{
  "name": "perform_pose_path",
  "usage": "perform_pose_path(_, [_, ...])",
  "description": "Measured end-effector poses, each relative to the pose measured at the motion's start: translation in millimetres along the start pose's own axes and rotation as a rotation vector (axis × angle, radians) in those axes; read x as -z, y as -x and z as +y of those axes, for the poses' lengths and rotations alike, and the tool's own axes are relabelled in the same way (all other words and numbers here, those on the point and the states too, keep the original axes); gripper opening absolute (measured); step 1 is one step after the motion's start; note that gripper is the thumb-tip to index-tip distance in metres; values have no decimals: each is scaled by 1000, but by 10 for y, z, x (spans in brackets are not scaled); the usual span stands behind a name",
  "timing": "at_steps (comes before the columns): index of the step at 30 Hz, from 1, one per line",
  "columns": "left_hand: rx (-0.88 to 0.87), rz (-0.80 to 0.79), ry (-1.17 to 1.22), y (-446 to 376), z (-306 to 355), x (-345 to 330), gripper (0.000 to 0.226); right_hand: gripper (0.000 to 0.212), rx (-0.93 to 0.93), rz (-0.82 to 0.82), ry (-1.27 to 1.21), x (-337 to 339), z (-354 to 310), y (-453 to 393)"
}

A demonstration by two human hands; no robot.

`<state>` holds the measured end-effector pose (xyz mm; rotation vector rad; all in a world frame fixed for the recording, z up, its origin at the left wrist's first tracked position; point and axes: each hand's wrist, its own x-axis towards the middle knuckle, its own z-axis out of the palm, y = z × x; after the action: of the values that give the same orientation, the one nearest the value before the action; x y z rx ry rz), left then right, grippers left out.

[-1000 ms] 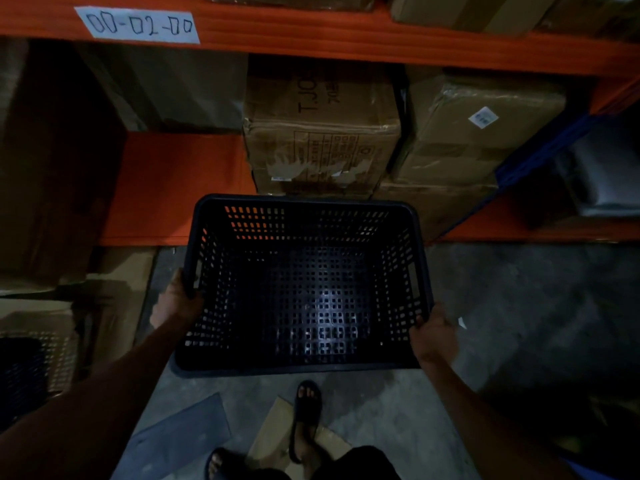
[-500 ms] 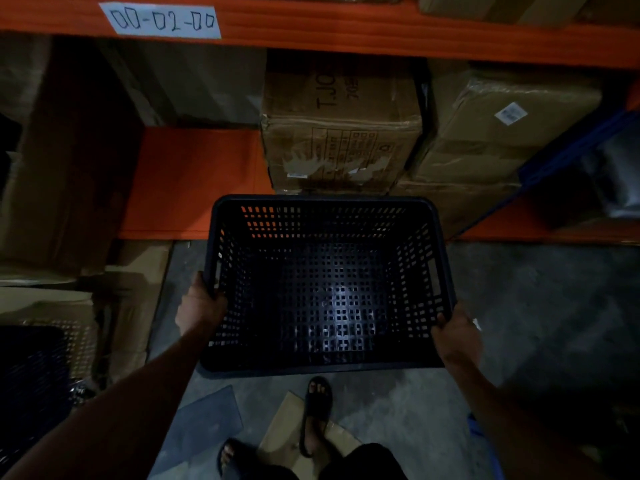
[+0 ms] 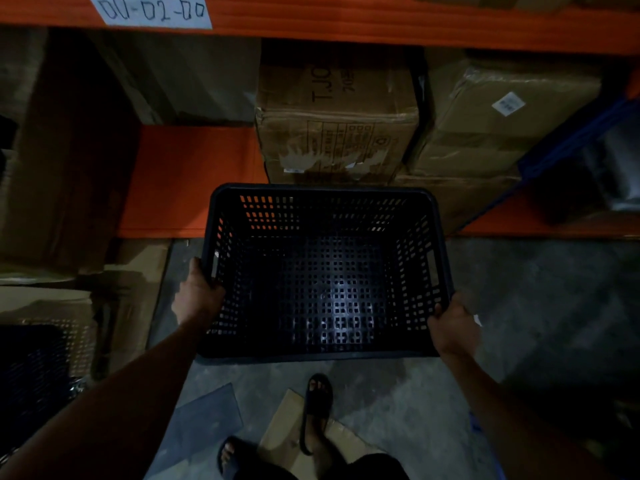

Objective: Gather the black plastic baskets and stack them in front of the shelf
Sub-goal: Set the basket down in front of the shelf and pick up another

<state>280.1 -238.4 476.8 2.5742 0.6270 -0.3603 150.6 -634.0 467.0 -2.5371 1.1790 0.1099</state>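
Both hands — left hand (image 3: 199, 299), right hand (image 3: 453, 325) — have fingers curled around the side rims of the black basket (image 3: 323, 271), held over the floor (image 3: 536, 289) before the orange shelf (image 3: 187, 178). Placing step, probably — next, lower it squarely down.

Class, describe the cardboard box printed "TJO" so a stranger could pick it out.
Find the orange shelf beam with its handwritten label. Beneath it, directly behind the black basket, sits the cardboard box. Unlike its neighbours, it carries printed letters and torn white tape.
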Motion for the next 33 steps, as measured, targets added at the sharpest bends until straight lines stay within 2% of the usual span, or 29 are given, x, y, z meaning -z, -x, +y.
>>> perform_pose_path(4, [25, 1, 28, 27, -49, -2, 45, 37, 8, -37, 19, -7, 29, -36])
perform_pose_path(8, [48, -44, 74, -8, -53, 25, 41, 47, 21, -98, 38, 16, 48, -85])
perform_pose_path(16, [112, -129, 54, -62, -89, 40, 43, 51, 40, -79, 23, 27, 83, -46])
perform_pose_path(21, [204, -78, 20, -78, 17, 5, 50, 51, 29, -56, 35, 30, 59, -96])
perform_pose_path(25, [163, -92, -8, -78, -4, 1, 53, 57, 11, -56, 36, -6, 73, -131])
perform_pose_path(30, [98, -79, -3, -40, -25, 6, 48, 48, 14, -5, 51, -31, 77, -107])
perform_pose_path(33, [93, -54, 35, -44, -26, 0, 44, 58, 58, 3, 36, -59, 86, -106])
